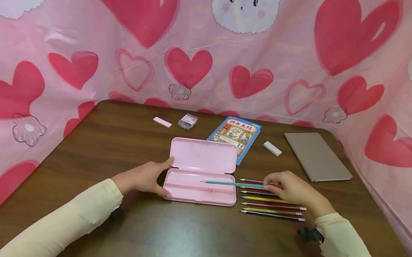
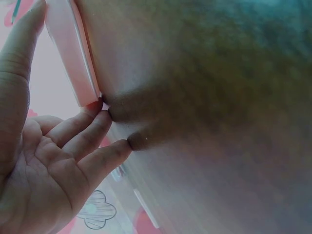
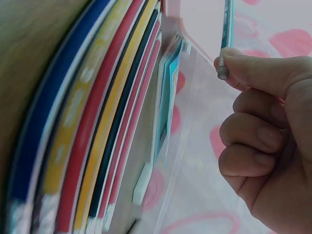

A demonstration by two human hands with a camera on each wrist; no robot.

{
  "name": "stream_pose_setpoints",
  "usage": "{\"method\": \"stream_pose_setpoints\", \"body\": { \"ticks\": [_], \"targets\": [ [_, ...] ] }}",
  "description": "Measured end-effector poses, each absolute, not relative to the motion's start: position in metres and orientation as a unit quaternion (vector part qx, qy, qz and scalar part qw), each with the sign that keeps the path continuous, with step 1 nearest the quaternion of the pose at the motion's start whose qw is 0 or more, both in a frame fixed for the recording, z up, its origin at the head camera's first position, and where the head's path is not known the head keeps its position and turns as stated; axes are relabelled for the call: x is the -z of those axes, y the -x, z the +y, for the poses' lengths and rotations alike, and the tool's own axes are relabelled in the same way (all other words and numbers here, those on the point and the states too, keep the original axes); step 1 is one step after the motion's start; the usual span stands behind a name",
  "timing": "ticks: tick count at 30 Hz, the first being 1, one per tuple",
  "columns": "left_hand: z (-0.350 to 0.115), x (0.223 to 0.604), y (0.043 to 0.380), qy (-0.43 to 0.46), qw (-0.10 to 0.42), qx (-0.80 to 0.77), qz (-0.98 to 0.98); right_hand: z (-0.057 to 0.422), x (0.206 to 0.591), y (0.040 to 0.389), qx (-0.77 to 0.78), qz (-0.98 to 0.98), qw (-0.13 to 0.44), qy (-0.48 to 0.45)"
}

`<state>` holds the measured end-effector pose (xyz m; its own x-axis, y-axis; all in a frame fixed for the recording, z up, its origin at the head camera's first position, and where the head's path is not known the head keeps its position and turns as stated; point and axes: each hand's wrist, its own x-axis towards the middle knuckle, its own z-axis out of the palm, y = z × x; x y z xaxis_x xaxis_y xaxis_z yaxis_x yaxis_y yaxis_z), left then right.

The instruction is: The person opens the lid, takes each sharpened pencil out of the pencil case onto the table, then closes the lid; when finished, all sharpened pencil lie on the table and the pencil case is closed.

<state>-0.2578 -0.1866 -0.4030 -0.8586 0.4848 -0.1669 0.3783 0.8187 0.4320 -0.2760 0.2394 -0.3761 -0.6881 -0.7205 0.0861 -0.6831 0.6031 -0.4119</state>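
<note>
A pink pencil case (image 1: 188,192) lies open on the table, its lid (image 1: 203,155) tilted up at the back. My left hand (image 1: 144,176) touches the case's left side, thumb at the front corner and fingers near the hinge. In the left wrist view the fingertips (image 2: 105,114) rest by the case's edge. My right hand (image 1: 292,189) pinches a teal pencil (image 1: 235,184) near its eraser end, its tip pointing left over the case. In the right wrist view the other fingers (image 3: 256,134) are curled. Several pencils (image 1: 273,206) lie in a row below that hand.
Behind the case lies a blue book (image 1: 236,134), with a white eraser (image 1: 272,148) to its right. A grey notebook (image 1: 317,157) is at the right. A small clear box (image 1: 188,122) and a pink strip (image 1: 162,122) lie at the back left.
</note>
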Motion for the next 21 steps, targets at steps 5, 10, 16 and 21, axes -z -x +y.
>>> {"method": "stream_pose_setpoints", "body": {
  "ticks": [5,10,16,21],
  "targets": [
    [-0.187,0.401,0.258,-0.230,0.141,-0.203,0.941,0.256,0.375,0.268,0.210,0.900,0.053,0.379],
    [-0.186,0.403,0.257,-0.234,0.136,-0.200,0.942,0.273,0.372,0.257,0.218,0.905,0.071,0.359],
    [-0.186,0.403,0.256,-0.239,0.124,-0.195,0.943,0.290,0.372,0.245,0.229,0.900,0.053,0.367],
    [-0.187,0.402,0.256,-0.239,0.123,-0.195,0.943,0.300,0.377,0.239,0.244,0.895,0.052,0.371]
  ]
}}
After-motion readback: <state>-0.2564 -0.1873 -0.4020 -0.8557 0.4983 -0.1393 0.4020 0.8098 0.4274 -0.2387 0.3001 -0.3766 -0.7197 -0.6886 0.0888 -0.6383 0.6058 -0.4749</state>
